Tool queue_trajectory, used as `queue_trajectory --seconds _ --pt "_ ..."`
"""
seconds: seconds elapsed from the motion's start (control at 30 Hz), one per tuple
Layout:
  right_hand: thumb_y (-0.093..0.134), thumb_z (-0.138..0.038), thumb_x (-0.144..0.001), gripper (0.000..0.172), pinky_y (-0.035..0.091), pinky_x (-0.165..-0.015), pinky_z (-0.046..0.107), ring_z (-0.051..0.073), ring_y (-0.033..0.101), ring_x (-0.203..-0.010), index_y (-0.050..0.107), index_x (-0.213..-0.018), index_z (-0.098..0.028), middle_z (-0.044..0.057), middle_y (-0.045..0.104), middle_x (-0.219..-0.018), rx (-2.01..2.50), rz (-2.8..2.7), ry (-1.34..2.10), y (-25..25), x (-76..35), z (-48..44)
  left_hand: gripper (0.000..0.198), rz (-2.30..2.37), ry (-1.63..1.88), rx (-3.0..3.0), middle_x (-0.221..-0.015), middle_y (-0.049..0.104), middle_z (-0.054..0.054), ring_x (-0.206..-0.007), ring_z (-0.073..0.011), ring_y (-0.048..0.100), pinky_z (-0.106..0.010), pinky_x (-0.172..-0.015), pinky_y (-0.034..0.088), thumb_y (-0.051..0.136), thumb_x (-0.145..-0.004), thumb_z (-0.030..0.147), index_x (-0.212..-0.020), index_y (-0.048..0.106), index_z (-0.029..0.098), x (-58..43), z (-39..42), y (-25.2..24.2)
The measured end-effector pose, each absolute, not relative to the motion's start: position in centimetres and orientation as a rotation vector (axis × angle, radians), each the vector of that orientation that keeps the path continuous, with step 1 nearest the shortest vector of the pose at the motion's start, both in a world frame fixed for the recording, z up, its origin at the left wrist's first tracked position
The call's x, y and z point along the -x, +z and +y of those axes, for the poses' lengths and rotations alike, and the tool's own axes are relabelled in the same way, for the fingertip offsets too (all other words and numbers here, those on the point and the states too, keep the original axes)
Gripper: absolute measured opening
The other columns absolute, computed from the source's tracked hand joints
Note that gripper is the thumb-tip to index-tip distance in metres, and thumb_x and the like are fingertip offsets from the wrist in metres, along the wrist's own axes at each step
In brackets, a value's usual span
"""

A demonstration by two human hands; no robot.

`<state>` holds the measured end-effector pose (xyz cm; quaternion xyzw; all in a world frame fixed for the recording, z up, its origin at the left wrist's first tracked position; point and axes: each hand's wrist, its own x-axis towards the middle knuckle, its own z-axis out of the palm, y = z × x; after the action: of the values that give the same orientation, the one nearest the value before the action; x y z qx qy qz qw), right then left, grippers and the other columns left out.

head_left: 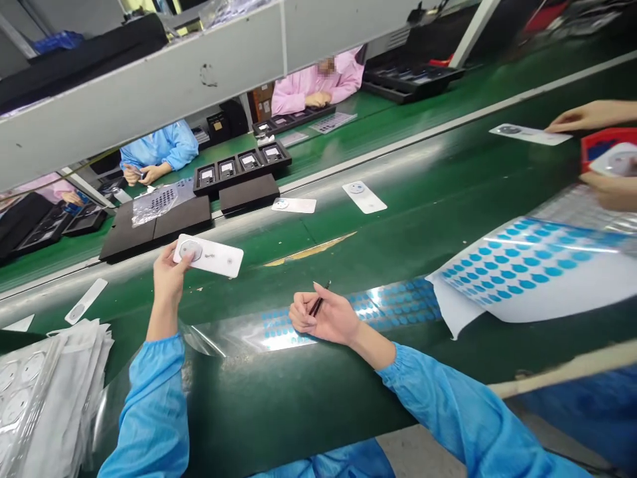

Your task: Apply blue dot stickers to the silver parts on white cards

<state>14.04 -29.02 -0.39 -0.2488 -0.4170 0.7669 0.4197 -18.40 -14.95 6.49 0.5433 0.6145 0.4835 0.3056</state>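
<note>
My left hand grips one end of a white rectangular panel, which carries a round grey-rimmed disc near my thumb. The panel is held up above the green bench. My right hand is closed around slim black tweezers, palm turned partly up. Under that hand lies a clear film sheet dotted with rows of blue round stickers. To its right, a white backing sheet with blue stickers is curled up at the corner.
White panels lie along the metal strip and the belt. Black trays and black boxes stand beyond. Bagged round parts are stacked at left. A co-worker's hands hold panels at right; other people sit across the line.
</note>
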Motion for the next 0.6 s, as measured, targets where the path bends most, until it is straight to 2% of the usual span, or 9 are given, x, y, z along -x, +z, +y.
queue_trajectory --seconds 0.07,0.13,0.23,0.3,0.43,0.53,0.6 --pt "0.029 -0.079 -0.091 0.060 0.033 -0.055 0.034 0.016 0.029 -0.052 0.047 -0.069 -0.026 -0.004 0.031 -0.054 0.674 -1.054 1.916 -0.2 -14.0 -29.1 0.078 1.429 1.210 -1.438 -0.115 0.074 -0.009 -0.094 -0.0220 0.072 -0.029 -0.077 0.060 0.090 -0.063 0.050 -0.130 0.065 0.018 18.4 -17.7 7.9" --pt "0.038 -0.078 -0.089 0.058 0.034 -0.055 0.033 0.015 0.030 -0.052 0.051 -0.072 -0.024 -0.005 0.034 -0.053 0.800 -1.080 1.885 -0.3 -13.9 -29.0 0.074 1.282 0.943 -1.465 -0.112 0.075 -0.010 -0.093 -0.0248 0.073 -0.033 -0.078 0.062 0.094 -0.063 0.045 -0.127 0.069 0.018 18.2 -20.8 8.5" --pt "0.065 -0.069 -0.083 0.048 0.030 -0.056 0.029 0.012 0.032 -0.054 0.058 -0.080 -0.021 -0.005 0.042 -0.059 1.010 -1.099 1.798 -0.8 -13.8 -28.8 0.061 1.159 0.460 -1.529 -0.110 0.076 -0.010 -0.095 -0.0278 0.073 -0.037 -0.079 0.062 0.087 -0.077 0.044 -0.130 0.068 0.019 17.5 -24.5 7.5" --pt "0.076 -0.062 -0.079 0.045 0.029 -0.058 0.028 0.012 0.036 -0.059 0.061 -0.084 -0.020 -0.004 0.048 -0.067 1.095 -1.102 1.723 -1.2 -13.7 -28.7 0.052 1.126 0.313 -1.582 -0.109 0.075 -0.008 -0.095 -0.0262 0.073 -0.036 -0.079 0.061 0.077 -0.087 0.042 -0.133 0.065 0.021 17.0 -26.2 5.8" --pt "0.063 -0.071 -0.087 0.053 0.034 -0.060 0.030 0.015 0.044 -0.064 0.067 -0.091 -0.018 -0.001 0.050 -0.072 1.218 -1.231 1.475 -2.1 -13.9 -28.9 0.041 1.238 0.340 -1.803 -0.118 0.073 -0.008 -0.101 -0.0242 0.070 -0.035 -0.086 0.058 0.070 -0.091 0.030 -0.130 0.066 0.020 16.6 -28.1 2.3" --pt "0.049 -0.072 -0.095 0.056 0.039 -0.059 0.032 0.017 0.046 -0.060 0.068 -0.096 -0.020 -0.001 0.047 -0.066 1.267 -1.377 1.332 -3.3 -14.3 -28.9 0.044 1.333 0.395 -1.918 -0.120 0.070 -0.008 -0.110 -0.0254 0.065 -0.042 -0.102 0.052 0.075 -0.088 0.028 -0.131 0.068 0.023 16.7 -28.8 0.5" --pt "0.049 -0.072 -0.096 0.054 0.041 -0.058 0.032 0.019 0.050 -0.061 0.070 -0.098 -0.022 0.001 0.051 -0.066 1.329 -1.471 1.234 -4.1 -14.4 -28.6 0.052 1.357 0.413 -2.005 -0.126 0.065 -0.008 -0.119 -0.0271 0.058 -0.046 -0.110 0.046 0.083 -0.083 0.032 -0.133 0.068 0.026 16.9 -29.0 -0.5"
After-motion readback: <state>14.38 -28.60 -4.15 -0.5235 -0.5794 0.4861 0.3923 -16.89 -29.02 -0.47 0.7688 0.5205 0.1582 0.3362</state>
